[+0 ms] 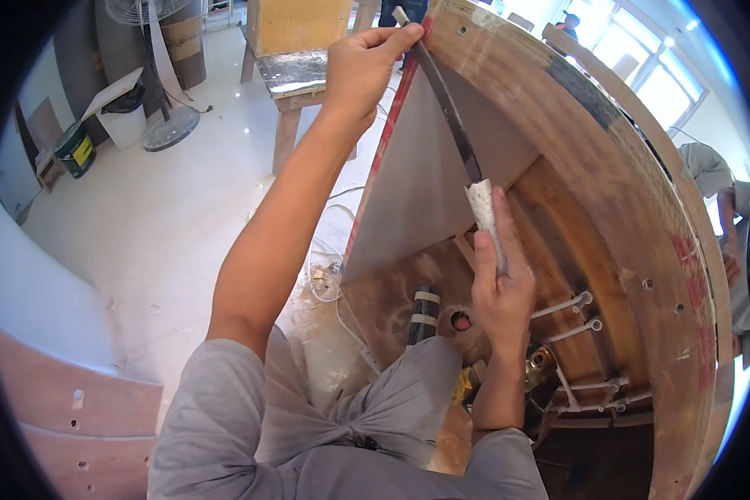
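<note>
A long, narrow, dark metal file (452, 117) slants across the upper middle, its whitish handle (481, 204) toward me. My right hand (506, 279) is closed round that handle, forefinger stretched along it. At the far end my left hand (368, 71) pinches the file near its pale tip, thumb on top. The blade crosses the top corner of a curved wooden structure (558, 104), near its red-marked edge (383, 142). Whether it touches the wood, I cannot tell. Below the blade is a grey triangular panel (429, 187) inside the structure.
White pipes (571, 329) line the structure's inside, right of my knees. A dark cylinder with pale bands (425, 312) stands ahead of my knee. White cable (312, 258) trails over the floor. A wooden bench (296, 79) and fan (171, 125) stand beyond. Another person (717, 179) is at right.
</note>
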Demonstrator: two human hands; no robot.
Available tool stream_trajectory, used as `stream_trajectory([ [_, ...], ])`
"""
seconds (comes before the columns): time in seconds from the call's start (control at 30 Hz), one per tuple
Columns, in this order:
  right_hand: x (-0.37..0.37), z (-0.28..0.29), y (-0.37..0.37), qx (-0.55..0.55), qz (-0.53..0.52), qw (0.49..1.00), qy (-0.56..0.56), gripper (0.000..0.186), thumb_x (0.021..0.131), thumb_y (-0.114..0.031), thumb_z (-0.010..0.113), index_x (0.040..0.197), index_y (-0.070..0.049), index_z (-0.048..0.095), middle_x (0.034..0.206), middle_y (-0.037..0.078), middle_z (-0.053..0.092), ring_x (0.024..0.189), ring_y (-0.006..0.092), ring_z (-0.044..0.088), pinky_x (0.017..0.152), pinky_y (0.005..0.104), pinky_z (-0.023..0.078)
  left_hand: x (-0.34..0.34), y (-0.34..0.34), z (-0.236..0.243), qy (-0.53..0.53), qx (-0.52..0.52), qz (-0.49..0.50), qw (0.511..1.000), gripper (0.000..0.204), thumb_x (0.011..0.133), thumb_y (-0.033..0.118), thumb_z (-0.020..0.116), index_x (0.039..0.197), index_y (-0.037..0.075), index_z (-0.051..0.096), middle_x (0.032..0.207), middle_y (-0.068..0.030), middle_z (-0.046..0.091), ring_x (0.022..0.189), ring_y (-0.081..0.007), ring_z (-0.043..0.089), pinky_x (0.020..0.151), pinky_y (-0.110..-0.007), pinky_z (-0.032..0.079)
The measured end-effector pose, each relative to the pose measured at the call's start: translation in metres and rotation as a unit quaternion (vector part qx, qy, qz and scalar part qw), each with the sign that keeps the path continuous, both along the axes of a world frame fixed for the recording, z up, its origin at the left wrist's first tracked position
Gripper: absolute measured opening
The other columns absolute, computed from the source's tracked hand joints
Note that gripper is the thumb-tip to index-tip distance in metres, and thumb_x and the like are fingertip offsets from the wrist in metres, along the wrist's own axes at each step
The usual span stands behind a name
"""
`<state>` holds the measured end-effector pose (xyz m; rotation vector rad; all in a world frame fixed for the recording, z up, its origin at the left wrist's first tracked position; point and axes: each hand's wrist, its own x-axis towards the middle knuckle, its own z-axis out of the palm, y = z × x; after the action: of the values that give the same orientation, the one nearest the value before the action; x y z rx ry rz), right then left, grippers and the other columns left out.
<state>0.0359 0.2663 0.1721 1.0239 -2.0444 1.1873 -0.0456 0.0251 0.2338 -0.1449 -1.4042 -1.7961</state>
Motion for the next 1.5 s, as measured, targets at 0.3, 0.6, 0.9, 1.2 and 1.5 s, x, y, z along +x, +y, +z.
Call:
stream_trajectory([
  [0.3,-0.026,-0.018,-0.026,0.02,0.014,1.0,0.0,0.039,0.085,-0.007,0.061,0.124,-0.003,0.055,0.104,0.023,0.062,0.09,0.037,0.062,0.074,0.0361,0.051,-0.022,-0.035,-0.015,-0.109,0.057,0.005,0.992,0.024,0.077,0.034,0.074,0.081,0.011,0.067,0.077,0.0027,0.06,0.073,-0.0087,0.051,0.07,-0.026,0.036],
  [0.6,-0.024,-0.034,-0.014,-0.011,-0.013,0.998,0.066,0.041,0.084,-0.007,0.062,0.125,-0.006,0.055,0.087,0.02,0.064,0.076,0.0348,0.063,0.065,0.037,0.049,0.0,-0.021,-0.007,-0.077,-0.058,0.019,0.995,0.028,0.077,0.036,0.074,0.086,0.009,0.068,0.08,0.0028,0.061,0.079,-0.0067,0.054,0.071,-0.026,0.036],
  [0.9,-0.017,-0.028,0.005,-0.016,-0.027,0.996,0.084,0.04,0.084,-0.007,0.062,0.123,-0.003,0.055,0.09,0.021,0.064,0.075,0.0343,0.064,0.066,0.0367,0.05,0.003,-0.009,-0.002,-0.095,-0.075,0.038,0.992,0.034,0.077,0.037,0.073,0.092,0.007,0.069,0.08,0.0011,0.061,0.077,-0.0075,0.055,0.067,-0.024,0.037],
  [1.2,-0.022,-0.029,-0.005,0.021,-0.02,0.998,0.055,0.04,0.084,-0.008,0.062,0.123,-0.007,0.056,0.088,0.02,0.064,0.075,0.035,0.063,0.064,0.038,0.049,-0.003,-0.012,-0.016,-0.104,-0.022,0.03,0.994,0.029,0.077,0.035,0.074,0.088,0.009,0.069,0.078,0.0028,0.06,0.076,-0.0065,0.054,0.066,-0.023,0.036],
  [1.5,-0.027,-0.019,-0.016,0.045,-0.019,0.998,0.05,0.039,0.085,-0.008,0.062,0.123,-0.006,0.056,0.082,0.02,0.063,0.071,0.0337,0.063,0.06,0.038,0.048,-0.014,-0.032,-0.019,-0.139,0.032,0.047,0.989,0.029,0.077,0.035,0.073,0.087,0.008,0.067,0.079,0.0021,0.059,0.076,-0.0083,0.053,0.066,-0.024,0.037],
])
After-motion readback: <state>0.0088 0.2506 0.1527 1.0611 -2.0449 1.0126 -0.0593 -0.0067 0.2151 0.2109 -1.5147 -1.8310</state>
